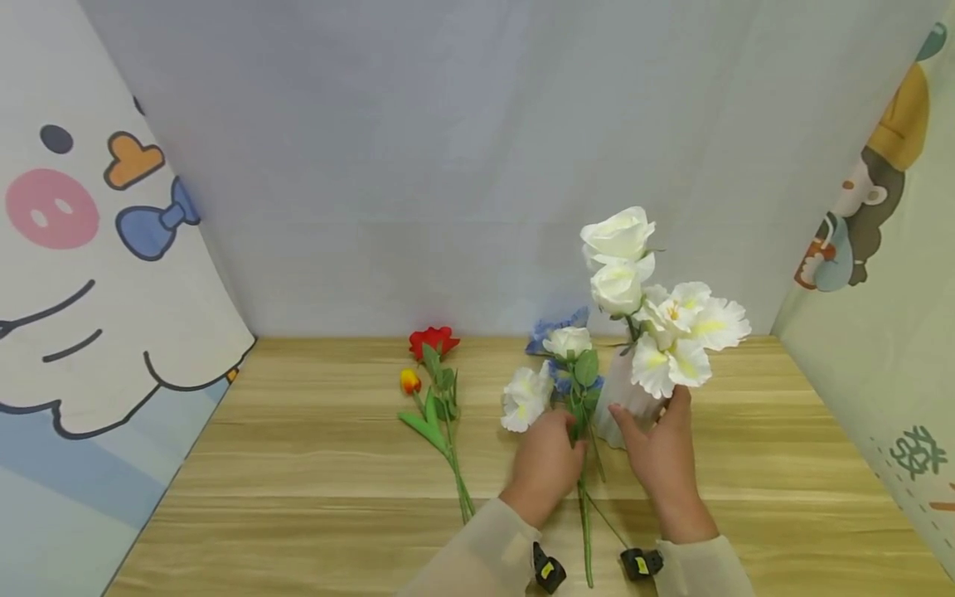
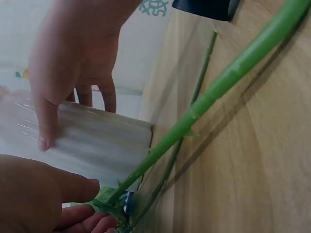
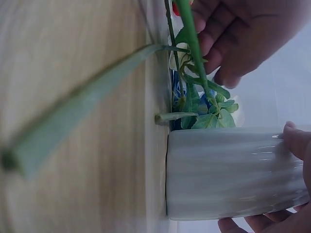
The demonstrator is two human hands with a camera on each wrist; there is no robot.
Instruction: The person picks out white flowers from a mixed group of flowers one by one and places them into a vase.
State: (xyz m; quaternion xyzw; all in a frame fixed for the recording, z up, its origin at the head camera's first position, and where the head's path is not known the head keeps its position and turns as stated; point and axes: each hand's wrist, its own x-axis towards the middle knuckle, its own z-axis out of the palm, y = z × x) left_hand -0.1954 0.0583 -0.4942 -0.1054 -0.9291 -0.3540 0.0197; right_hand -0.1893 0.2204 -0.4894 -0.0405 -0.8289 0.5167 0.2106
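My right hand grips a white ribbed vase, thumb on one side and fingers on the other. White roses and a large white-and-yellow flower rise from the vase mouth. Left of the vase, my left hand is at the leafy green stem of a white rose, its thumb and bent fingers apart close to the leaves. Part of that stem is hidden by the hand in the head view.
Blue flowers and another white flower lie around the white rose. A red flower and an orange-yellow tulip lie to the left on the wooden table. Printed cloth walls stand at the sides.
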